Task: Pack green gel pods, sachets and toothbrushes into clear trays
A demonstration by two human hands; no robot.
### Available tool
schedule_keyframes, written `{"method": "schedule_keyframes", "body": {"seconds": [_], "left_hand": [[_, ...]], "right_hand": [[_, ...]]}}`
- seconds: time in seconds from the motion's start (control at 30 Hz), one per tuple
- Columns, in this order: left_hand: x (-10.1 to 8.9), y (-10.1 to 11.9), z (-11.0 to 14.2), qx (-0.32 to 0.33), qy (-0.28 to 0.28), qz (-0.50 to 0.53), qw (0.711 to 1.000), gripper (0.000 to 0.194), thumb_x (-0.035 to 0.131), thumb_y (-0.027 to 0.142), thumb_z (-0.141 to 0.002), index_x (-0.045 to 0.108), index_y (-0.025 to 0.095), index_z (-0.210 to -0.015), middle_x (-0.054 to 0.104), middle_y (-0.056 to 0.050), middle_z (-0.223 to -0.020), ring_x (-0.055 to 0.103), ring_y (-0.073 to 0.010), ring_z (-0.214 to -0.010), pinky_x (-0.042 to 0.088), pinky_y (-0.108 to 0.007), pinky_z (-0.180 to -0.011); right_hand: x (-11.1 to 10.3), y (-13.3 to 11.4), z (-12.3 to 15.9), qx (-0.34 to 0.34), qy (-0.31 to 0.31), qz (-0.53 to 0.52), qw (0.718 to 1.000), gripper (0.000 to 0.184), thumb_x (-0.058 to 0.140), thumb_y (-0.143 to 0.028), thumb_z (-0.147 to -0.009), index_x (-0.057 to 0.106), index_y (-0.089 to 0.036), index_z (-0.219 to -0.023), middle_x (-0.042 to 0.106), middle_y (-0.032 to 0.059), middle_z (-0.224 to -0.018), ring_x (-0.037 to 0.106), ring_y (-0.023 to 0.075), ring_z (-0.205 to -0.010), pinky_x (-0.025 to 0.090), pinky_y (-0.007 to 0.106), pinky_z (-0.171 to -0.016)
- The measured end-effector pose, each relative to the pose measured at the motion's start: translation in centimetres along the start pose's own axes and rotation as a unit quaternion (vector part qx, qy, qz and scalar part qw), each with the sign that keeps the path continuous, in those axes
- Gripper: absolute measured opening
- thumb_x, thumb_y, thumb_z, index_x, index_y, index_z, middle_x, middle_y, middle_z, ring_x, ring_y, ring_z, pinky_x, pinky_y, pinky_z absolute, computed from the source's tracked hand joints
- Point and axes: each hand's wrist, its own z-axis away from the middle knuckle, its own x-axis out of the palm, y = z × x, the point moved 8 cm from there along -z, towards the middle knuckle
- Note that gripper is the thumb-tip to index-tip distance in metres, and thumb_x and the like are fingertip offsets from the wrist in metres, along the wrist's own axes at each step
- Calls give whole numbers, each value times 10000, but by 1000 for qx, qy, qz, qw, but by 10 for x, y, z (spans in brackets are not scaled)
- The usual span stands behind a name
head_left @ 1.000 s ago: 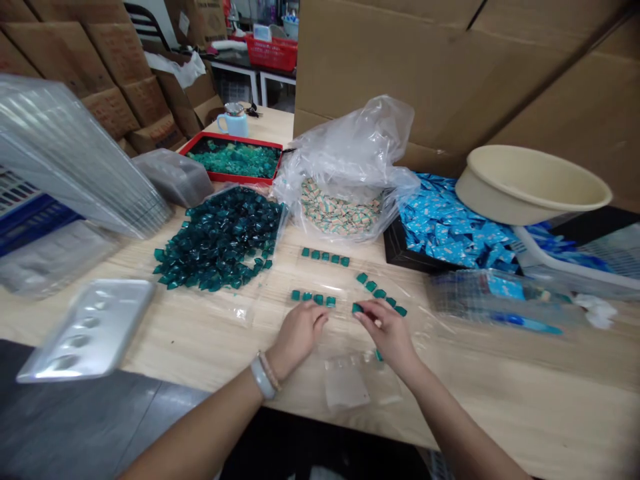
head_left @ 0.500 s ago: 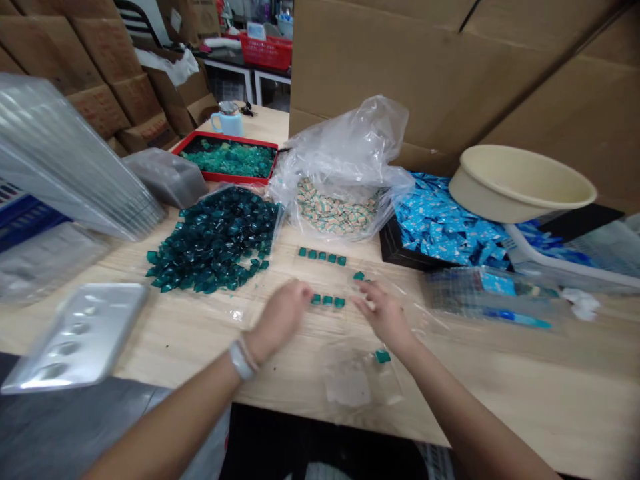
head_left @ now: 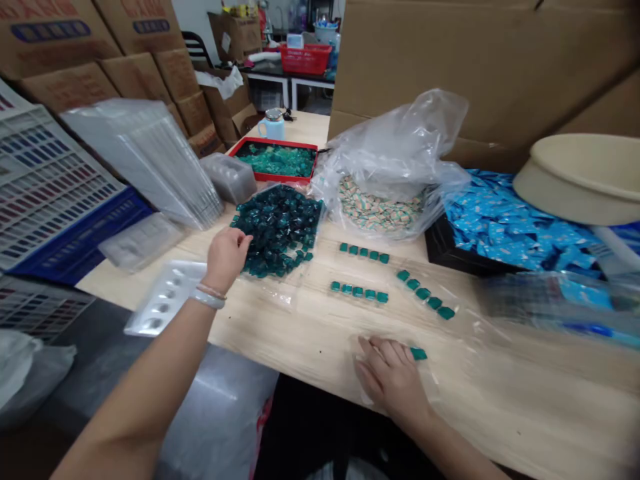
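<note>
Small square teal pods form a dark heap [head_left: 277, 230] on a clear plastic sheet. My left hand [head_left: 227, 260] sits at the heap's left edge, its fingers loosely curled, and I cannot tell whether it holds a pod. Several pods stand in a short row [head_left: 364, 253], a second row [head_left: 358, 291] and a slanted third row [head_left: 426, 294]. My right hand [head_left: 393, 377] rests flat near the table's front edge, fingers spread, on a clear plastic piece [head_left: 367, 373]. A single pod [head_left: 419, 354] lies just beyond its fingertips, apparently touching the index finger.
Behind the heap are a red tray of green pieces [head_left: 277, 160] and a plastic bag of wrapped pods [head_left: 380, 207]. Blue sachets [head_left: 515, 227] and a beige basin [head_left: 583, 180] stand right. Clear trays [head_left: 150, 160] and a moulded blister tray [head_left: 165, 300] lie left.
My left hand has moved left from the rows to the heap's edge. My right hand has moved toward me, beside the single pod. The view has turned left.
</note>
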Motion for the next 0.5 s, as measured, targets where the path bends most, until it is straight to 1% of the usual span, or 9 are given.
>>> {"method": "schedule_keyframes", "body": {"seconds": [0.03,0.07,0.13,0.2,0.23,0.3,0.4,0.47,0.5], "left_hand": [[2,4,10,17,-2,9,1000,216,428,269,-799,586,133,-853,571,-65,-836,515,-186,-838,390,-301,-779],[7,10,20,42,-18,21,999,212,412,224,-803,583,142,-897,571,-67,-890,509,-179,-875,383,-289,-801],[25,26,39,85,-83,40,992,228,391,191,-814,583,159,-932,572,-59,-912,516,-161,-866,385,-265,-796],[45,38,54,94,-151,23,984,224,403,198,-817,591,171,-936,573,-55,-885,526,-160,-829,392,-263,-760],[52,42,59,87,-169,4,982,223,410,196,-814,590,177,-945,569,-57,-881,526,-167,-830,391,-272,-750],[60,46,64,72,-182,-28,980,226,414,180,-809,581,190,-960,559,-64,-901,521,-182,-851,384,-294,-746],[63,46,68,72,-189,-11,979,182,431,175,-798,578,183,-905,557,-65,-910,516,-192,-868,381,-313,-757],[62,40,69,57,-183,52,980,146,456,164,-775,567,168,-870,565,-62,-891,522,-186,-849,392,-310,-755],[61,35,69,35,-175,99,979,142,463,150,-760,560,162,-864,572,-59,-870,530,-179,-825,403,-303,-742]], "right_hand": [[-2,-6,-17,-4,3,-10,1000,290,469,-266,-810,563,-170,-1067,598,106,-897,507,231,-822,384,370,-697],[-3,-13,-36,-11,5,-23,1000,291,454,-272,-819,563,-163,-1065,594,107,-893,501,230,-827,384,368,-703],[1,-29,-79,-24,-2,-57,998,285,417,-275,-836,572,-156,-1044,591,103,-885,494,224,-841,385,366,-730],[17,-43,-124,-27,-20,-92,995,276,386,-259,-847,586,-157,-1008,590,94,-877,495,213,-850,388,348,-750],[28,-48,-144,-21,-31,-106,994,270,375,-241,-850,595,-159,-982,590,89,-873,499,204,-851,390,332,-756],[54,-51,-177,4,-55,-108,993,264,377,-200,-840,594,-160,-984,583,86,-885,506,193,-856,395,306,-758],[83,-49,-205,34,-87,-79,992,311,413,-180,-810,534,-176,-1096,562,89,-947,518,197,-861,402,295,-745],[91,-47,-211,46,-112,-77,990,340,435,-193,-795,505,-196,-1127,554,84,-973,534,195,-838,410,293,-726],[92,-46,-211,53,-122,-84,988,339,443,-194,-788,508,-201,-1120,553,82,-976,542,193,-825,413,293,-719]]}}
